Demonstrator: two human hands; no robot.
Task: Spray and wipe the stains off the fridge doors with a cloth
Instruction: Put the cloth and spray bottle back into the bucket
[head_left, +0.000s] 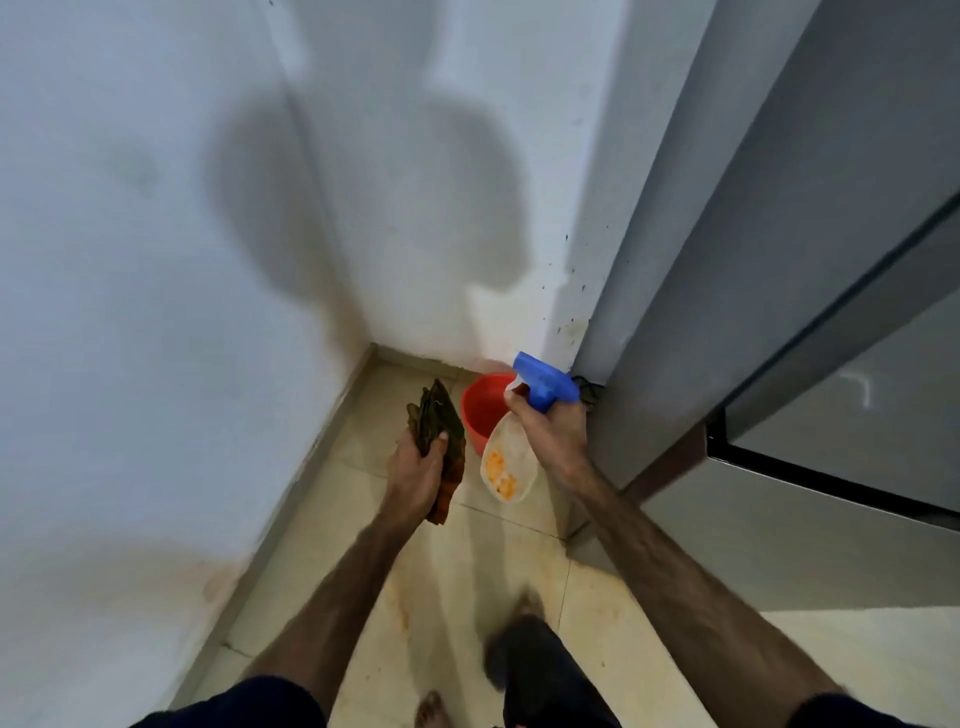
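Observation:
My left hand (415, 475) grips a folded dark brown and orange cloth (441, 431), held out over the floor. My right hand (553, 434) grips the neck of a clear spray bottle (506, 465) with a blue trigger head (545, 382); the nozzle points up and left, toward the wall corner. The grey fridge (769, 270) stands at the right, its side panel facing me. The fridge doors (883, 395) run along the right edge, split by a dark seam. Both hands are left of the fridge and not touching it.
A red bucket (480, 402) stands on the tiled floor (467, 571) in the corner beside the fridge. White walls (156, 312) close in at the left and straight ahead. My legs and feet show at the bottom.

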